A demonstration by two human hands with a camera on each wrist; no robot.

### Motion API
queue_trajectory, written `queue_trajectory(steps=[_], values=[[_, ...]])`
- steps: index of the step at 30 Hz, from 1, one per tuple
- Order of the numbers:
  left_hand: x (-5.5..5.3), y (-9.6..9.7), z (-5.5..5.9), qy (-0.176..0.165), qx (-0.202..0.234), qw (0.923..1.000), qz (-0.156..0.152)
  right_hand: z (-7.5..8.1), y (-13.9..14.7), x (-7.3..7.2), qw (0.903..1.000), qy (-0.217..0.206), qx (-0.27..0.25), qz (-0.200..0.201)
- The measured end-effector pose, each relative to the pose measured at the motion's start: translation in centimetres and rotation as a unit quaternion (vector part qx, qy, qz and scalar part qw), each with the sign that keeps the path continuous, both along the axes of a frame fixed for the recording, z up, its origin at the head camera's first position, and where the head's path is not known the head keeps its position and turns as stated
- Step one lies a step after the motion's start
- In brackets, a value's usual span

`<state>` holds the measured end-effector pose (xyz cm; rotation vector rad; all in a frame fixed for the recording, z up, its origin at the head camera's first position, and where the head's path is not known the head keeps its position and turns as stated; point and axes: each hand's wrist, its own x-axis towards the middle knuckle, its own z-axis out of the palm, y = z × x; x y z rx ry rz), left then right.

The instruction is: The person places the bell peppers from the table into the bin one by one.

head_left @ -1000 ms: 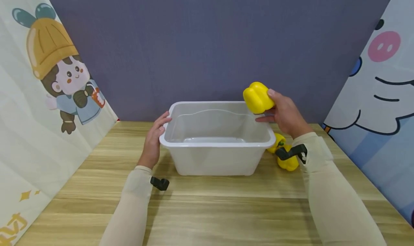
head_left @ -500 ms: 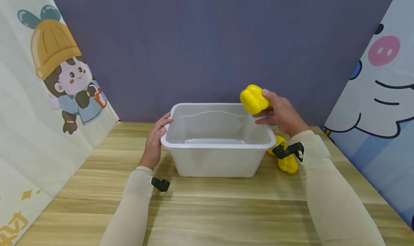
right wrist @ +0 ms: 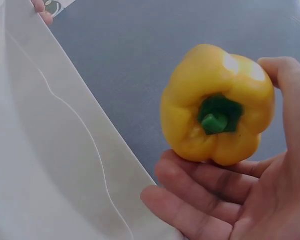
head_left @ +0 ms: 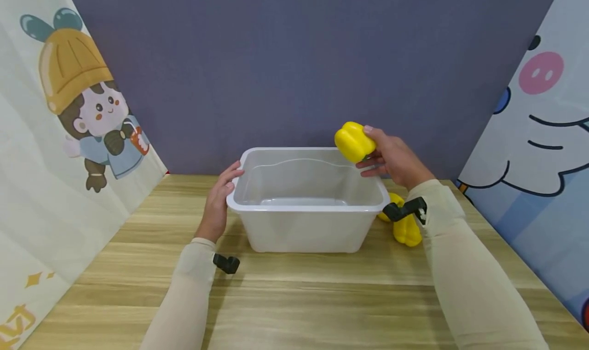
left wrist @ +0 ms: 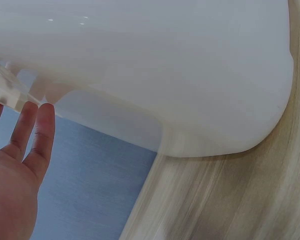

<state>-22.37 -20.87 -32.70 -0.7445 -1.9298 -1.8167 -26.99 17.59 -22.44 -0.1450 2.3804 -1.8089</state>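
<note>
My right hand (head_left: 395, 158) grips a yellow bell pepper (head_left: 354, 141) between thumb and fingers, above the right back part of a white plastic bin (head_left: 299, 230). The pepper's green stem (right wrist: 215, 121) faces the camera in the right wrist view. At the bin's left end, my left hand (head_left: 217, 202) rests against the rim with its fingers fairly straight. In the left wrist view those fingers (left wrist: 43, 135) touch the bin's edge from outside. No items show inside the bin in the head view.
Two more yellow bell peppers (head_left: 407, 231) lie on the wooden table (head_left: 294, 299) right of the bin, partly hidden by my right wrist and its black mount (head_left: 405, 209). A dark grey-blue wall (head_left: 294, 64) stands behind; printed cloths (head_left: 529, 150) hang at both sides.
My right hand has carried the pepper a little left and slightly lower, further over the bin. The left hand stays at the rim.
</note>
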Motion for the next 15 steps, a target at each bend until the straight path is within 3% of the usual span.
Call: queue_trajectory(steps=[10,15], values=[[0.2,-0.2,-0.1,-0.015,-0.006,0.9999,-0.001,0.3,-0.7,-0.4,0.9992,-0.022,0.034,-0.002],[-0.9,-0.6,-1.0,-0.010,0.005,0.9999,-0.003,0.8,-0.9,-0.8,0.9986,-0.032,0.041,0.002]])
